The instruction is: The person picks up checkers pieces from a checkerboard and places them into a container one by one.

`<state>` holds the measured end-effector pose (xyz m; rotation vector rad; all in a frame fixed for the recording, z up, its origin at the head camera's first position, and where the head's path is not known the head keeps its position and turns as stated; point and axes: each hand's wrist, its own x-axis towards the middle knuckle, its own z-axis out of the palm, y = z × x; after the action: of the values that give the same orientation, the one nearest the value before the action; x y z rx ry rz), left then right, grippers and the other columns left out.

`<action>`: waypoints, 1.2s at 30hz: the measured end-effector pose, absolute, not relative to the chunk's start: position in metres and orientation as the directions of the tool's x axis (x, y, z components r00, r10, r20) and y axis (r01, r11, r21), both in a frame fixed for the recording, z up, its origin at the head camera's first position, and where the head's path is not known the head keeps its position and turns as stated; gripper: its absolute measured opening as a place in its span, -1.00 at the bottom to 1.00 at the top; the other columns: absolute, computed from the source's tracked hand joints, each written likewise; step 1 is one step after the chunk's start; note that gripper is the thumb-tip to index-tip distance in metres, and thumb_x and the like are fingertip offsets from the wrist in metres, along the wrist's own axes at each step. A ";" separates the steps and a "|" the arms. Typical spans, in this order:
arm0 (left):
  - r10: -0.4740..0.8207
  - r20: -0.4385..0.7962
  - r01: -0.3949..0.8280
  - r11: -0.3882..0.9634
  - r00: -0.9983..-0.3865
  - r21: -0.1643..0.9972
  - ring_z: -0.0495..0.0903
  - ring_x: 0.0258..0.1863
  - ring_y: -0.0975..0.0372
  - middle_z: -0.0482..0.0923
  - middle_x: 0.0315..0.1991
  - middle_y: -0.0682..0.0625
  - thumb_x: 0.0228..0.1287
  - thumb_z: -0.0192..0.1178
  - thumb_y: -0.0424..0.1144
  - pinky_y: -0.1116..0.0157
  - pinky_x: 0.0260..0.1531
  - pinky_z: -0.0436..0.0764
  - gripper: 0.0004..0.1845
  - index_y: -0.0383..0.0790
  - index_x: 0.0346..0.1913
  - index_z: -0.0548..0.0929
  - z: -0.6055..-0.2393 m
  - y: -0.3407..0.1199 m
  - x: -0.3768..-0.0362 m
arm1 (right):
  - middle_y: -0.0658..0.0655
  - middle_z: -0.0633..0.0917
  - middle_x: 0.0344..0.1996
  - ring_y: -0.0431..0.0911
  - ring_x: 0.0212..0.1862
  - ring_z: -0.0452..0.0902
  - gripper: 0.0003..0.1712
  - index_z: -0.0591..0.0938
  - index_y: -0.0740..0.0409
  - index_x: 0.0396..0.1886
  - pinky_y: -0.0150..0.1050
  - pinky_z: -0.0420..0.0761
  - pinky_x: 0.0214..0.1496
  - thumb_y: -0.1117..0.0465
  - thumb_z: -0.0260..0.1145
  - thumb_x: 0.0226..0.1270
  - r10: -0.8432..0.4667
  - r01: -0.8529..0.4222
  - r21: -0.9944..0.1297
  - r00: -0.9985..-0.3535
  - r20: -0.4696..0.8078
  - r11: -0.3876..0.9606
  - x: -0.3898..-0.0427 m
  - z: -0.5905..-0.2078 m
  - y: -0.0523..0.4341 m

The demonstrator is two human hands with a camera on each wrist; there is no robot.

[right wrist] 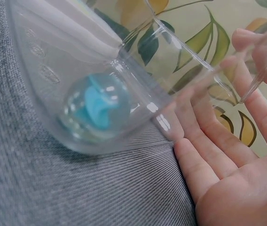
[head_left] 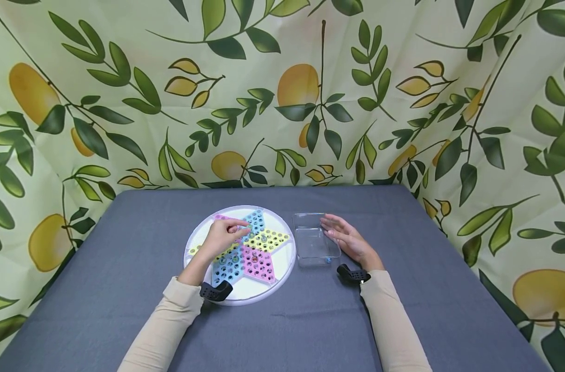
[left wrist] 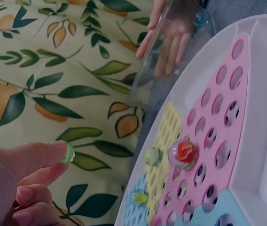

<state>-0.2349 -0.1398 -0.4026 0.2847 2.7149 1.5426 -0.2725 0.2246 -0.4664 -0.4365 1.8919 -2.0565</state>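
Observation:
A round white Chinese-checkers board (head_left: 284, 268) with a pastel star of holes lies on the grey table. My left hand (head_left: 224, 238) hovers over its middle and pinches a small green marble (left wrist: 68, 153) between thumb and forefinger. Loose marbles sit in the holes: a red-orange one (left wrist: 184, 154), a pale green one (left wrist: 153, 156) and a yellow one (left wrist: 138, 197). A clear plastic box (head_left: 314, 238) stands right of the board with a blue marble (right wrist: 97, 107) in its near corner. My right hand (head_left: 349, 241) rests flat against the box's right wall, fingers straight.
The grey cloth-covered table (head_left: 403, 310) is ringed at the back and sides by a leaf-and-lemon curtain (head_left: 282, 93). Black wrist mounts (head_left: 215, 292) sit on both forearms.

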 end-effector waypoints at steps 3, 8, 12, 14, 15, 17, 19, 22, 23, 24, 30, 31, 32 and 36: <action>0.175 0.086 0.162 0.486 -0.981 0.859 0.11 -0.65 0.35 0.12 -0.68 0.12 0.23 0.29 -0.27 0.47 -0.64 0.14 -0.70 -0.40 -0.05 0.69 -0.400 -0.134 -0.232 | 0.35 0.02 0.52 -0.34 0.34 0.25 -0.28 -0.01 0.32 0.49 -0.61 0.41 0.22 0.41 0.05 0.43 -0.430 0.018 -0.996 -0.903 0.020 -0.085 -0.273 -0.468 0.225; 0.191 0.077 0.162 0.484 -0.979 0.860 0.09 -0.64 0.33 0.12 -0.66 0.09 0.22 0.29 -0.25 0.47 -0.62 0.13 -0.72 -0.34 -0.06 0.71 -0.397 -0.125 -0.228 | 0.34 0.03 0.52 -0.19 0.44 0.20 -0.28 0.00 0.30 0.49 -0.61 0.41 0.22 0.38 0.06 0.43 -0.432 0.013 -0.998 -0.902 0.019 -0.069 -0.273 -0.468 0.225; 0.207 0.067 0.160 0.471 -0.976 0.868 0.09 -0.64 0.32 0.11 -0.65 0.08 0.22 0.29 -0.23 0.47 -0.62 0.12 -0.72 -0.33 -0.06 0.71 -0.397 -0.121 -0.227 | 0.34 0.03 0.52 0.10 0.56 -0.04 -0.29 0.00 0.29 0.49 -0.62 0.40 0.21 0.37 0.06 0.44 -0.429 0.015 -0.998 -0.903 0.013 -0.063 -0.273 -0.468 0.225; 0.220 0.069 0.167 0.466 -0.973 0.869 0.08 -0.65 0.32 0.10 -0.66 0.10 0.22 0.29 -0.23 0.47 -0.62 0.12 -0.71 -0.33 -0.06 0.71 -0.398 -0.119 -0.228 | 0.33 0.04 0.52 0.10 0.56 -0.05 -0.29 0.00 0.28 0.49 -0.62 0.40 0.22 0.38 0.05 0.44 -0.428 0.016 -0.998 -0.904 0.012 -0.062 -0.273 -0.467 0.224; 0.226 0.073 0.173 0.464 -0.971 0.869 0.08 -0.65 0.32 0.10 -0.67 0.11 0.22 0.29 -0.23 0.47 -0.63 0.12 -0.71 -0.33 -0.06 0.71 -0.399 -0.118 -0.228 | 0.33 0.04 0.52 0.06 0.55 0.00 -0.29 0.00 0.28 0.49 -0.61 0.40 0.23 0.38 0.04 0.44 -0.428 0.014 -0.998 -0.904 0.012 -0.060 -0.273 -0.468 0.225; 0.237 0.075 0.180 0.460 -0.969 0.869 0.07 -0.66 0.33 0.10 -0.67 0.10 0.22 0.29 -0.24 0.47 -0.63 0.11 -0.71 -0.35 -0.06 0.70 -0.399 -0.116 -0.227 | 0.33 0.03 0.52 -0.05 0.52 0.08 -0.29 -0.01 0.29 0.49 -0.61 0.40 0.23 0.39 0.04 0.45 -0.429 0.012 -0.998 -0.903 0.014 -0.058 -0.273 -0.467 0.225; 0.248 0.077 0.187 0.457 -0.966 0.870 0.07 -0.66 0.34 0.10 -0.68 0.11 0.22 0.29 -0.24 0.47 -0.63 0.11 -0.71 -0.35 -0.06 0.70 -0.399 -0.113 -0.226 | 0.34 0.03 0.52 -0.11 0.49 0.10 -0.29 -0.01 0.29 0.49 -0.61 0.40 0.23 0.40 0.03 0.44 -0.430 0.012 -0.998 -0.903 0.016 -0.064 -0.273 -0.467 0.224; 0.257 0.084 0.197 0.454 -0.963 0.869 0.08 -0.66 0.36 0.10 -0.68 0.13 0.22 0.29 -0.24 0.47 -0.63 0.12 -0.71 -0.36 -0.07 0.70 -0.399 -0.107 -0.225 | 0.34 0.02 0.52 0.00 0.53 0.03 -0.28 -0.02 0.31 0.49 -0.61 0.40 0.22 0.40 0.05 0.43 -0.432 0.013 -0.997 -0.902 0.022 -0.077 -0.273 -0.467 0.224; 0.258 0.086 0.200 0.454 -0.962 0.868 0.08 -0.66 0.35 0.10 -0.68 0.13 0.22 0.29 -0.24 0.47 -0.62 0.12 -0.72 -0.35 -0.08 0.71 -0.399 -0.105 -0.225 | 0.35 0.01 0.52 0.05 0.55 -0.02 -0.28 -0.02 0.31 0.49 -0.61 0.40 0.22 0.40 0.05 0.43 -0.432 0.011 -0.997 -0.901 0.024 -0.079 -0.273 -0.467 0.224; 0.259 0.087 0.200 0.453 -0.962 0.869 0.08 -0.65 0.35 0.10 -0.68 0.13 0.22 0.29 -0.24 0.47 -0.62 0.12 -0.72 -0.34 -0.08 0.71 -0.399 -0.103 -0.225 | 0.35 0.01 0.52 0.09 0.55 -0.05 -0.28 -0.02 0.32 0.49 -0.61 0.40 0.22 0.40 0.05 0.43 -0.432 0.009 -0.997 -0.901 0.026 -0.077 -0.273 -0.467 0.224; 0.294 0.094 0.220 0.433 -0.951 0.874 0.07 -0.68 0.36 0.09 -0.68 0.13 0.22 0.29 -0.25 0.48 -0.65 0.12 -0.74 -0.33 -0.09 0.72 -0.400 -0.088 -0.225 | 0.33 0.04 0.52 0.02 0.54 0.02 -0.28 -0.01 0.30 0.49 -0.61 0.40 0.23 0.38 0.05 0.44 -0.425 0.003 -0.998 -0.905 0.024 -0.063 -0.274 -0.469 0.225; 0.299 0.095 0.224 0.432 -0.949 0.874 0.06 -0.68 0.37 0.09 -0.68 0.13 0.22 0.29 -0.25 0.48 -0.66 0.11 -0.74 -0.33 -0.09 0.72 -0.400 -0.086 -0.224 | 0.34 0.03 0.52 0.01 0.54 0.02 -0.29 -0.01 0.30 0.49 -0.61 0.40 0.23 0.38 0.05 0.44 -0.426 0.003 -0.998 -0.904 0.024 -0.064 -0.274 -0.469 0.225; 0.304 0.096 0.226 0.429 -0.948 0.874 0.06 -0.69 0.37 0.10 -0.68 0.13 0.21 0.29 -0.25 0.48 -0.67 0.11 -0.74 -0.32 -0.10 0.72 -0.400 -0.084 -0.224 | 0.35 0.03 0.52 0.01 0.54 0.02 -0.29 -0.01 0.31 0.49 -0.61 0.40 0.23 0.38 0.05 0.44 -0.427 0.006 -0.998 -0.904 0.025 -0.070 -0.274 -0.469 0.225; 0.312 0.101 0.234 0.425 -0.945 0.874 0.07 -0.68 0.37 0.12 -0.68 0.12 0.19 0.30 -0.26 0.49 -0.66 0.10 -0.75 -0.32 -0.11 0.73 -0.402 -0.075 -0.224 | 0.37 0.00 0.52 0.15 0.56 -0.11 -0.28 -0.01 0.32 0.49 -0.62 0.40 0.22 0.39 0.07 0.43 -0.434 0.021 -0.995 -0.901 0.025 -0.099 -0.273 -0.468 0.224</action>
<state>-0.2235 -0.0755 -0.4016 0.4964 2.5868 1.5683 -0.2732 0.2245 -0.4680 -0.4530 1.8679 -2.0726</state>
